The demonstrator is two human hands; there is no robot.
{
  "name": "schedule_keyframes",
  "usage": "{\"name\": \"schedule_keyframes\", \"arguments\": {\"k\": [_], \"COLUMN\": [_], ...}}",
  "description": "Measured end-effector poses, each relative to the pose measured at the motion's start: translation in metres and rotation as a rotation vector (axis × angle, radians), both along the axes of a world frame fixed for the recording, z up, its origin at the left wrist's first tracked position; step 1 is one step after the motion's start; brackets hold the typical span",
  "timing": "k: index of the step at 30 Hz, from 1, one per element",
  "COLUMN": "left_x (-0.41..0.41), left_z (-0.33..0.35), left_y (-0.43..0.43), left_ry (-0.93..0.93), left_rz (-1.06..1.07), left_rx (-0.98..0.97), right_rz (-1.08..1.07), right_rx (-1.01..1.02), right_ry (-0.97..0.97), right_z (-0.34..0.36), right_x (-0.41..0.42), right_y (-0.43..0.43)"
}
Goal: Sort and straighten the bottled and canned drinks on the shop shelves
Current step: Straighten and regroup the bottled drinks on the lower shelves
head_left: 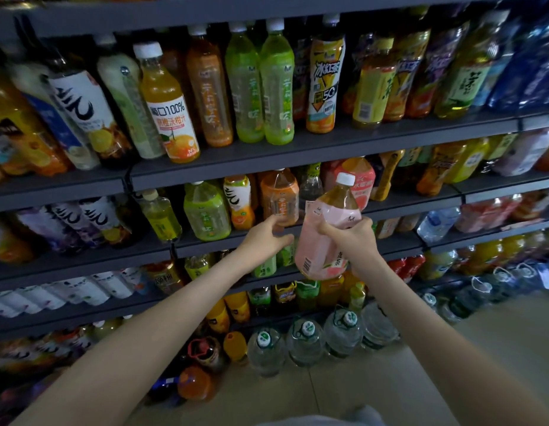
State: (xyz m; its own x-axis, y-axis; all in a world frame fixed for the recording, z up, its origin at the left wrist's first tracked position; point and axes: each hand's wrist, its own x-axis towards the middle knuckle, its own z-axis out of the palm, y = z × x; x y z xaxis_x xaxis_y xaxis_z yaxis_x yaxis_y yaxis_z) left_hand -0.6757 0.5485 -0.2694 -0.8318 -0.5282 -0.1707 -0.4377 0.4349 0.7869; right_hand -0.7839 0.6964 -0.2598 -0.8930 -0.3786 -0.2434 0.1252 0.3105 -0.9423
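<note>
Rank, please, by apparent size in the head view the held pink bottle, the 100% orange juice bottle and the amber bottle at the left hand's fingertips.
1-2. the pink bottle and the orange juice bottle: they look alike, and the pink one is nearer the camera, so unranked.
3. the amber bottle, by the left hand.

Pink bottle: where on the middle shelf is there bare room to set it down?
A gap lies right of the orange bottle, before the dark bottle and pink-label bottle, partly hidden by the pink bottle in the right grip. Leftward, bottles stand packed to the green bottle.
</note>
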Motion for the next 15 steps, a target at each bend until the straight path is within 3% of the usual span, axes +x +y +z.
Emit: {"name": "schedule_keyframes", "arguments": {"k": [15], "left_x": [-0.145], "left_z": [0.007], "left_y": [0.082], "left_ry": [0.054], "left_rz": [0.018], "left_rx": [-0.176], "right_rz": [0.013], "right_rx": [-0.028], "right_ry": [0.083], "right_z": [0.013], "right_x": [-0.132], "right_y": [0.086]}}
